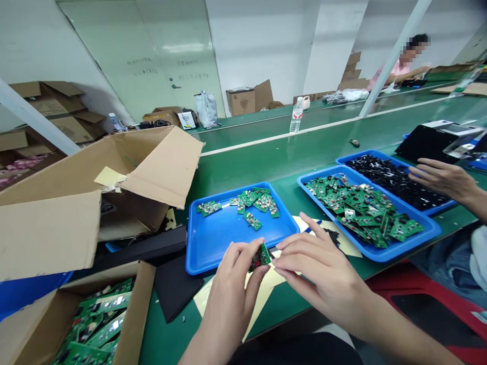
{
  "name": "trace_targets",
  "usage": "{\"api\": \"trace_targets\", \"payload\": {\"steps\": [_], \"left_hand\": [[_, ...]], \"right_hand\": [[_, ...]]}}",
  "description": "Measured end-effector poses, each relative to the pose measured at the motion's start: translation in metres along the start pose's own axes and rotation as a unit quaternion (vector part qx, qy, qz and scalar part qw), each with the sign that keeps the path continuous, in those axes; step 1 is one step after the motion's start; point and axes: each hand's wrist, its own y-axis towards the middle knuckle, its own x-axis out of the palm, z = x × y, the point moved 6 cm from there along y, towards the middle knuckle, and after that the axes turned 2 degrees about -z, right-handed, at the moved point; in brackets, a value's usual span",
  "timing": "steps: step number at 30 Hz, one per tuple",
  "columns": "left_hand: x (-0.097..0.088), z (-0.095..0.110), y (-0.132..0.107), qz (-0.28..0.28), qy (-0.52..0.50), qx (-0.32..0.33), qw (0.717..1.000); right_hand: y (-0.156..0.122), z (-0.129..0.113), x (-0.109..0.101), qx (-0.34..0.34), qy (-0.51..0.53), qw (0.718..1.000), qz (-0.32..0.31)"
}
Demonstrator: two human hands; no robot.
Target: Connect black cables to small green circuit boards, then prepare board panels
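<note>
My left hand (232, 286) pinches a small green circuit board (261, 257) between thumb and fingers. My right hand (315, 268) is beside it, fingers spread, its fingertips just right of the board and holding nothing I can see. Above them, a blue plastic tray (243, 248) holds a loose scatter of similar green boards. A second blue tray (380, 243) to the right is heaped with more boards. Behind that, a third blue tray (429, 209) holds small black parts.
A co-worker's hand (441, 177) reaches over the black parts. An open cardboard box of green boards (95, 324) stands at lower left, under large flaps. Black foam sheets (175, 286) and yellow paper (266, 289) lie on the green bench. A black machine (433, 142) sits at right, a water bottle (297, 115) behind.
</note>
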Motion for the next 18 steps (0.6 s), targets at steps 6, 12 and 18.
{"api": "trace_targets", "payload": {"steps": [6, 12, 18], "left_hand": [[-0.014, -0.011, 0.002, 0.032, -0.096, -0.071, 0.992], [-0.021, -0.011, -0.002, 0.036, -0.245, -0.099, 0.964], [-0.024, 0.001, -0.001, 0.037, -0.143, 0.0, 0.989]], "right_hand": [[-0.022, 0.001, -0.003, 0.025, 0.051, 0.995, -0.08], [-0.048, 0.041, -0.065, 0.112, 0.33, 0.937, 0.0], [-0.017, 0.054, -0.061, 0.204, 0.241, 0.945, 0.084]]}}
